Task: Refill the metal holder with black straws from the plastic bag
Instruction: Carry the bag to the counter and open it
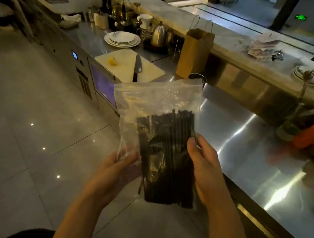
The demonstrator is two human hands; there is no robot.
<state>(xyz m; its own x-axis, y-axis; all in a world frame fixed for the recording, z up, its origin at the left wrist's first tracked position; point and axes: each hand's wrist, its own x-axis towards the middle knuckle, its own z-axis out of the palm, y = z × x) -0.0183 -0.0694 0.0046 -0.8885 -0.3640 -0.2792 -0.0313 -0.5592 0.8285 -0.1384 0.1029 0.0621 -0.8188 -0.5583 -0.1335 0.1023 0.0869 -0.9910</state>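
Head view: both hands hold a clear plastic bag (154,102) upright over the edge of a steel counter (242,137). The left hand (121,167) grips the bag's lower left side, its fingers curled behind the film and showing through it. The right hand (200,163) pinches the right side, thumb on the front and the other fingers hidden behind. A bundle of black straws (169,152) fills the lower half of the bag, standing on end; the upper half is slack and see-through.

Just past the bag's top corner the dark round rim of the metal holder (197,77) shows on the counter, beside a brown paper bag (193,56) with handles; the rest of the holder is hidden.

Further along the counter lies a white cutting board (123,65) with a knife (137,67) and a yellow piece of lemon (112,61) on it, then a stack of white plates (121,39) and a steel kettle (158,36). A pale marble ledge (226,45) runs behind the counter. Glossy floor tiles (17,116) reflect small ceiling lights, and the room is dim.
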